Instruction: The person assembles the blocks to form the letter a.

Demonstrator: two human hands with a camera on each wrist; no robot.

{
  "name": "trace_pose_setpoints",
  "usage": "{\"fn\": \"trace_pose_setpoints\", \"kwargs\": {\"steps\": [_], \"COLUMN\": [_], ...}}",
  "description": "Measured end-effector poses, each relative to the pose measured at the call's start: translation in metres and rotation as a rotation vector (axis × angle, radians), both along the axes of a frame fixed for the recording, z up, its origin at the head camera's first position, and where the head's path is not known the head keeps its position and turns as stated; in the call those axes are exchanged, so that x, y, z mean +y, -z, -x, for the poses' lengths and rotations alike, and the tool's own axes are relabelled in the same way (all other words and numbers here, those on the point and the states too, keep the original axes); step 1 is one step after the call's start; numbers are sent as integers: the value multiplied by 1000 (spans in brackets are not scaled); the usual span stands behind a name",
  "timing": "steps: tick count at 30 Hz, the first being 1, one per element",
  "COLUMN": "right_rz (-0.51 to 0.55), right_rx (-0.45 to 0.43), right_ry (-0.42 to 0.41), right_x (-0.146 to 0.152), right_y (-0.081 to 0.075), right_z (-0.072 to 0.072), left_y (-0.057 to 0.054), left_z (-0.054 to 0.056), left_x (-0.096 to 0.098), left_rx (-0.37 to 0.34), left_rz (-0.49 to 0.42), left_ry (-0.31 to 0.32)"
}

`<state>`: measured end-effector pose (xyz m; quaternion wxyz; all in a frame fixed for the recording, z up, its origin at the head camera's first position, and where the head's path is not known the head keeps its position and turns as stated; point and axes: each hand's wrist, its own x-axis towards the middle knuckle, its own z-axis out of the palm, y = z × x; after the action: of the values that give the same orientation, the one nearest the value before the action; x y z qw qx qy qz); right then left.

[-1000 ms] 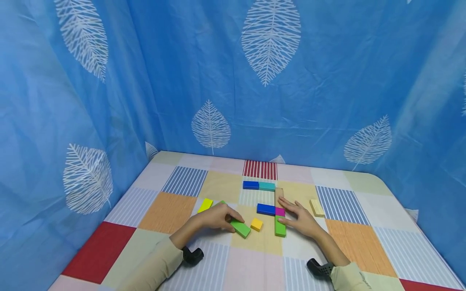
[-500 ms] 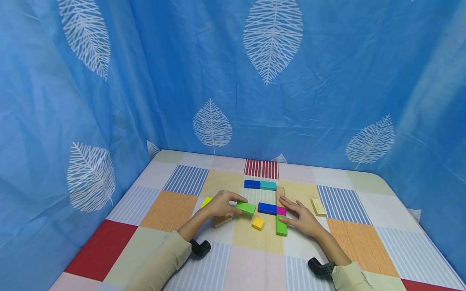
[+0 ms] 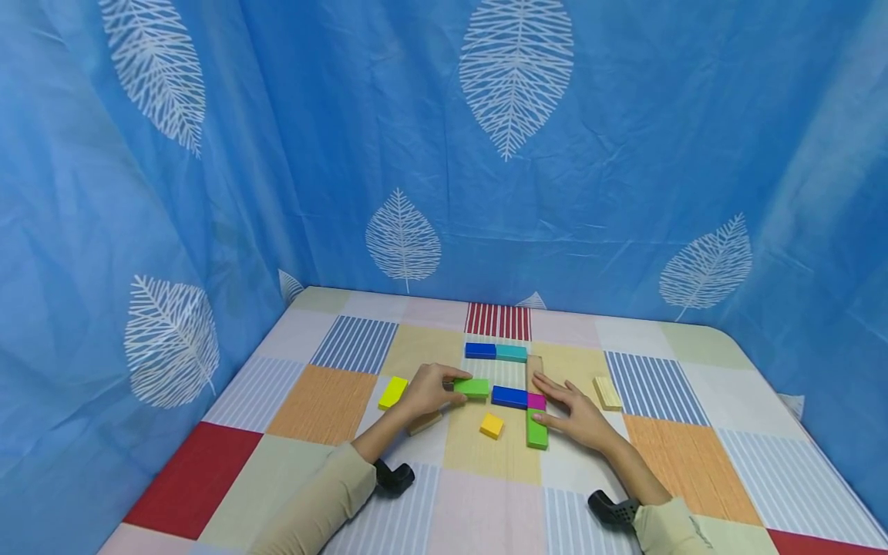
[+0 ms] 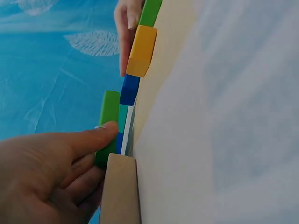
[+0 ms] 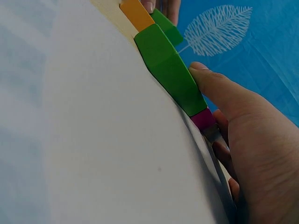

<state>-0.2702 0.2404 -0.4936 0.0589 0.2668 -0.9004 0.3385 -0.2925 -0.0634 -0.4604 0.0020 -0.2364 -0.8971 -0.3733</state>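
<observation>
My left hand (image 3: 426,391) pinches a light green block (image 3: 472,388) between thumb and fingers, a small gap left of a blue block (image 3: 509,398). In the left wrist view that green block (image 4: 110,109) looks raised off the cloth. My right hand (image 3: 577,416) rests on the block column, fingers on a natural wood block (image 3: 533,372) and thumb on another green block (image 3: 537,428). Between these two sits a magenta block (image 3: 536,401), touching the blue block's right end. Farther back, a second blue block (image 3: 480,351) and a teal block (image 3: 511,354) lie end to end.
A yellow-orange block (image 3: 492,425) lies in front of the blue one. Left of it are a wood block (image 3: 424,422), partly behind my left hand, and a bright yellow block (image 3: 393,392). Another wood block (image 3: 607,393) lies at right. Blue curtains (image 3: 444,154) surround the patchwork tablecloth (image 3: 486,509).
My left hand has picked up the green block, turned it, and carried it rightward and away to beside the blue block. A wood block beneath came into view. My right hand has stayed put.
</observation>
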Motion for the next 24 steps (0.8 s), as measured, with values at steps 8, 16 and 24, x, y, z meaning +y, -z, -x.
{"fn": "trace_pose_setpoints", "kwargs": {"steps": [8,16,24], "right_rz": [2,-5,-3], "right_rx": [0,-4,-9], "right_ry": [-4,1,5], "right_x": [-1,-1,-2], "right_y": [0,0,-1], "right_z": [0,1,0], "left_y": [7,10,12], "left_z": [-1,-4,-4], "left_x": [2,5,5], "left_rx": [-3,19,17], "left_rz": [28,58,69], "left_ry": [-21,-39,-23]}}
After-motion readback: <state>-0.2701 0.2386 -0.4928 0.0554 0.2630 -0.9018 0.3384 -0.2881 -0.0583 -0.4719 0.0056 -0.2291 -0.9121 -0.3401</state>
